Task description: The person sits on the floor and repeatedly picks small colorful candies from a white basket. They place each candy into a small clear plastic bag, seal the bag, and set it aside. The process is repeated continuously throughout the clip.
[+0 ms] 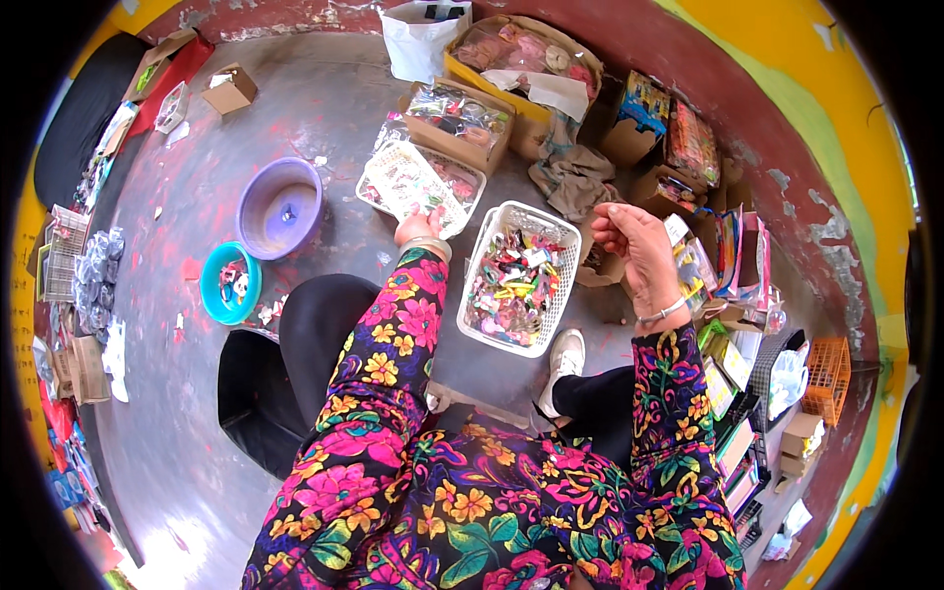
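My left hand point(421, 228) grips the near edge of a small white plastic basket point(405, 177). That basket is tilted above a larger white basket point(477, 197) with pink and white pieces in it. To the right of them stands a deep white basket point(572, 285), filled with a jumble of small colourful pieces point(513, 290), which look like hair clips. My right hand point(641, 251) is raised beyond its right side, fingers curled in toward the thumb. Whatever may be between those fingertips is too small to make out.
A purple basin point(244, 211) and a teal tub point(207, 295) holding small items stand on the grey floor to the left. Cardboard boxes point(492, 155) of packaged goods line the far side. More boxes and an orange crate point(826, 379) crowd the right.
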A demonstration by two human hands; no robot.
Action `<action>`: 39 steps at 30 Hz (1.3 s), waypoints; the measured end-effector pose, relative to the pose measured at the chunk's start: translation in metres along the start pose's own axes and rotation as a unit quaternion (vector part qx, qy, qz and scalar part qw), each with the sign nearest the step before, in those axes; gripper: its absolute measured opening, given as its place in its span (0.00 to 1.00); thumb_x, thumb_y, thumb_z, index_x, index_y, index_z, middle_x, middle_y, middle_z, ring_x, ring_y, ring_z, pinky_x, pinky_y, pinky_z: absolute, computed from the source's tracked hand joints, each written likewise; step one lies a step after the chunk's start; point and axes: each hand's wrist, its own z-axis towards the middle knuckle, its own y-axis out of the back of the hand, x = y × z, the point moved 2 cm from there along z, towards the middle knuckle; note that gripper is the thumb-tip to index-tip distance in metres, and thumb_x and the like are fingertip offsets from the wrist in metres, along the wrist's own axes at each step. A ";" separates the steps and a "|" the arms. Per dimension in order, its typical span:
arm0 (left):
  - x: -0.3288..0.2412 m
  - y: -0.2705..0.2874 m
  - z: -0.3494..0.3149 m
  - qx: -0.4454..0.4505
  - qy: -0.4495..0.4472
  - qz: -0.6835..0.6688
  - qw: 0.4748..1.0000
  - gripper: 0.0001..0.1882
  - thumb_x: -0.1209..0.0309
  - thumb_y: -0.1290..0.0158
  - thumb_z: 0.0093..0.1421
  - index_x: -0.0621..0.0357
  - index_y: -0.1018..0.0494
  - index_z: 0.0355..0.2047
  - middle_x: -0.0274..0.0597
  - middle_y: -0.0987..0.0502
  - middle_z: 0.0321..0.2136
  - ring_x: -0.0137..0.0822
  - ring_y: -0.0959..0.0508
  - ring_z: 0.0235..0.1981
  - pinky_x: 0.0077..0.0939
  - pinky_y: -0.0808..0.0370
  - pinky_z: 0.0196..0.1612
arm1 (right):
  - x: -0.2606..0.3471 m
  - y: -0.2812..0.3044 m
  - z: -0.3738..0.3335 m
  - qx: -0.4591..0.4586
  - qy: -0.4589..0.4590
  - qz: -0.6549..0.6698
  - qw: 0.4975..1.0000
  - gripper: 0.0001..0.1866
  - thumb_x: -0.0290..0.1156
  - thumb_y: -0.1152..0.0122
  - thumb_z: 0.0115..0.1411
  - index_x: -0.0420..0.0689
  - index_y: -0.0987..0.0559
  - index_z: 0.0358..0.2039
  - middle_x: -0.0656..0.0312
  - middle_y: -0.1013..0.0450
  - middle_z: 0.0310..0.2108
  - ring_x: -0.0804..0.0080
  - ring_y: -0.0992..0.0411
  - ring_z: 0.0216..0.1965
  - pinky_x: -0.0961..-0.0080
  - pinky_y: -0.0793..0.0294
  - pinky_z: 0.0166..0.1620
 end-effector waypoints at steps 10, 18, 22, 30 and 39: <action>0.053 0.012 -0.034 -0.051 0.047 0.078 0.995 0.17 0.76 0.58 0.58 0.64 0.40 0.48 0.52 0.30 0.37 0.44 0.26 0.36 0.36 0.23 0.37 | -0.002 0.009 -0.003 -0.010 -0.013 -0.011 1.000 0.11 0.34 0.47 0.57 0.39 0.24 0.34 0.64 0.26 0.26 0.80 0.28 0.25 0.89 0.34 0.28; 0.049 -0.052 -0.100 0.044 0.200 0.008 0.979 0.07 0.74 0.60 0.58 0.66 0.35 0.29 0.46 0.26 0.22 0.37 0.25 0.21 0.20 0.29 0.20 | -0.006 0.014 0.002 -0.003 -0.009 -0.031 0.999 0.12 0.34 0.47 0.56 0.39 0.23 0.33 0.64 0.26 0.26 0.81 0.29 0.26 0.87 0.33 0.29; -0.005 -0.125 -0.164 0.288 0.215 0.072 0.930 0.10 0.69 0.60 0.61 0.64 0.34 0.29 0.45 0.25 0.29 0.40 0.25 0.34 0.26 0.28 0.34 | 0.006 0.016 0.004 0.005 0.032 0.008 0.999 0.12 0.34 0.47 0.56 0.39 0.23 0.33 0.63 0.26 0.26 0.80 0.28 0.26 0.87 0.33 0.28; -0.078 -0.178 -0.234 0.556 0.156 0.194 0.793 0.11 0.66 0.55 0.60 0.63 0.31 0.30 0.48 0.24 0.33 0.37 0.24 0.34 0.24 0.28 0.35 | 0.022 0.080 -0.059 -0.092 0.109 0.033 0.989 0.13 0.35 0.47 0.57 0.38 0.23 0.34 0.62 0.25 0.26 0.80 0.29 0.25 0.87 0.33 0.30; -0.055 -0.161 -0.180 0.432 0.213 0.280 0.830 0.09 0.68 0.52 0.59 0.61 0.29 0.27 0.45 0.24 0.34 0.35 0.25 0.36 0.24 0.26 0.35 | -0.138 0.239 -0.254 -0.321 -0.055 -0.063 0.943 0.11 0.34 0.47 0.57 0.40 0.23 0.34 0.65 0.26 0.25 0.81 0.29 0.26 0.85 0.33 0.29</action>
